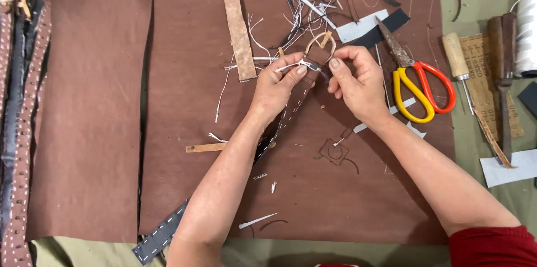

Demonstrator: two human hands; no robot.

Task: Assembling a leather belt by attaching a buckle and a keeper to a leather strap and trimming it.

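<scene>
- The left hand (277,85) reaches in palm down, thumb and forefinger pinching white thread (291,65) at the brown strap (305,85).
- The right hand (358,79) curls beside it, fingertips pressed on the strap just below the ring buckle (320,43).
- The strap's stitched length runs under the left wrist, partly hidden.
- A needle may be there; too small to tell.
- Scissors (419,85) lie right of the grip.

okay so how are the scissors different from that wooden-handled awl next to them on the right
The scissors have looped handles, one yellow and one orange-red; the awl has a plain pale wooden handle. The scissors end in wide, dull, rusty-looking blades pointing up and left; the awl ends in a thin metal spike pointing down. The scissors lie on the brown sheet; the awl lies just off its right edge. Neither hand touches either tool.
</scene>
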